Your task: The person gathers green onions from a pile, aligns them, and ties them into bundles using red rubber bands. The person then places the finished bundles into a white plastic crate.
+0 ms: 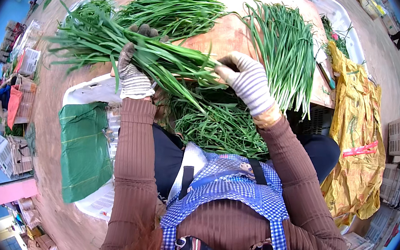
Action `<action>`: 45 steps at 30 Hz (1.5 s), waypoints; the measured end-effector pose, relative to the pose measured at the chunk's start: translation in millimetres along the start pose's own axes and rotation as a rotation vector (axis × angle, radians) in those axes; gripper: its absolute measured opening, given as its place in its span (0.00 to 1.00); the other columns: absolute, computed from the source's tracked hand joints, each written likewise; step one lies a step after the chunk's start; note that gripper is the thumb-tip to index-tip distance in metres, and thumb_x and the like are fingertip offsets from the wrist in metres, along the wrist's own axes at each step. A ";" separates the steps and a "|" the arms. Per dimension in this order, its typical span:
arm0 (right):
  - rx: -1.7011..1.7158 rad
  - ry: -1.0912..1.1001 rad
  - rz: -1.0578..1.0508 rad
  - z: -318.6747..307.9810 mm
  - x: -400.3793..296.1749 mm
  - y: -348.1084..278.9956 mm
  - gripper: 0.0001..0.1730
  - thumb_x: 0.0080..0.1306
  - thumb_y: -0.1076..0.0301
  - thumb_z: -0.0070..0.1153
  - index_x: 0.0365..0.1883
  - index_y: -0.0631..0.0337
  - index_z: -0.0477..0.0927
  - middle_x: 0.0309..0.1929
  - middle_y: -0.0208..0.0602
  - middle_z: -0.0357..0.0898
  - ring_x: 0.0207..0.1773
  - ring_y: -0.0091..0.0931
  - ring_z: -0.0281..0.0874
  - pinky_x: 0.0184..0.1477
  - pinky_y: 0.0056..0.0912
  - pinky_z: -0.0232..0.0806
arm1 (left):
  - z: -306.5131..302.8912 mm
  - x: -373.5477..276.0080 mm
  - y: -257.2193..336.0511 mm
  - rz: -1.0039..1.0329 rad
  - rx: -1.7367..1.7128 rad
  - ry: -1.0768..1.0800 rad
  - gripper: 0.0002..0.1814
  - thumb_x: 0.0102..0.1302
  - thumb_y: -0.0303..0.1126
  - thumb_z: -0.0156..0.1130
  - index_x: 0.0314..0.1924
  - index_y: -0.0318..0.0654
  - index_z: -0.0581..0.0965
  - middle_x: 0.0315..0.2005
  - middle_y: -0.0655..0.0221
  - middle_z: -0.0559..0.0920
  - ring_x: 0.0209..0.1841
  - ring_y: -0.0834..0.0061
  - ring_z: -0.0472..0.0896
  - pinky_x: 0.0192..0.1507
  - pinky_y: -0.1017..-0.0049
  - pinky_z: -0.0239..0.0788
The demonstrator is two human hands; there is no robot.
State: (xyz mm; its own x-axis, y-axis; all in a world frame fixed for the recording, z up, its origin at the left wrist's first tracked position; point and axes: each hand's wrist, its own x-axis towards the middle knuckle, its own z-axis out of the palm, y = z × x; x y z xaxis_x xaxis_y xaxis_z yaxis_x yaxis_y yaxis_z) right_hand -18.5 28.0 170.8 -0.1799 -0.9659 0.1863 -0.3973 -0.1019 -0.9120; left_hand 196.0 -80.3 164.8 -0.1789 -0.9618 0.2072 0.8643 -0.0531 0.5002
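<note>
My left hand (134, 69), in a striped knit glove with dark fingertips, is closed around a bunch of long green leafy stalks, likely garlic chives (159, 55). At the right end of this bunch, my right hand (244, 78), in a striped glove, pinches stalk ends between thumb and fingers. Behind them, one pile of chives (176, 9) lies on a wooden board (232, 32). Another pile (286, 49) lies on the board's right side, its pale ends towards me. Loose green leaves (222, 127) are heaped below my hands, in front of my lap.
A green woven sack (84, 152) covers part of a white plastic crate (99, 200) at left. A yellow sack (358, 135) hangs at right, near a knife-like tool (326, 74) on the board. A white basket (348, 27) stands beyond. People and stacked crates (398, 136) are farther off.
</note>
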 end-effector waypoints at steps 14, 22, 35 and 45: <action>-0.537 -0.067 0.112 -14.7 -67.5 57.2 0.07 0.52 0.63 0.57 0.27 0.55 0.78 0.24 0.39 0.78 0.29 0.37 0.78 0.33 0.35 0.70 | -35.7 -3.6 34.7 0.128 -0.171 0.114 0.18 0.53 0.31 0.61 0.45 0.38 0.74 0.29 0.70 0.79 0.37 0.70 0.76 0.56 0.49 0.59; -0.023 -0.352 0.349 -3.2 -91.4 71.0 0.23 0.54 0.59 0.59 0.47 0.59 0.76 0.43 0.43 0.79 0.47 0.30 0.76 0.50 0.28 0.66 | -46.4 -14.3 50.7 0.231 -0.107 0.127 0.15 0.51 0.29 0.61 0.40 0.37 0.74 0.30 0.71 0.77 0.39 0.70 0.73 0.51 0.67 0.65; 1.287 -0.252 0.449 52.1 -63.0 54.4 0.20 0.64 0.59 0.52 0.51 0.57 0.69 0.35 0.27 0.73 0.38 0.21 0.73 0.47 0.39 0.68 | -51.5 -16.0 4.1 -0.036 -0.388 -0.028 0.16 0.53 0.29 0.62 0.44 0.38 0.73 0.31 0.73 0.77 0.39 0.73 0.74 0.47 0.68 0.65; -0.315 -0.458 0.506 -14.4 -124.0 127.8 0.10 0.61 0.63 0.50 0.30 0.62 0.75 0.21 0.35 0.73 0.25 0.28 0.71 0.31 0.29 0.64 | -66.6 -11.4 4.2 0.004 -0.230 0.071 0.19 0.51 0.29 0.64 0.45 0.38 0.73 0.27 0.73 0.78 0.35 0.75 0.76 0.62 0.50 0.50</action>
State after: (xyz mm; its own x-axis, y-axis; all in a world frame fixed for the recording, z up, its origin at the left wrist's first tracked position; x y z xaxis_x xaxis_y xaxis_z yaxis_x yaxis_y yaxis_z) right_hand -60.0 138.2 36.4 -0.0442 -0.8860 -0.4615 -0.6165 0.3877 -0.6853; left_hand 233.0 -87.4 108.5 -0.1490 -0.9782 0.1446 0.9506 -0.1015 0.2932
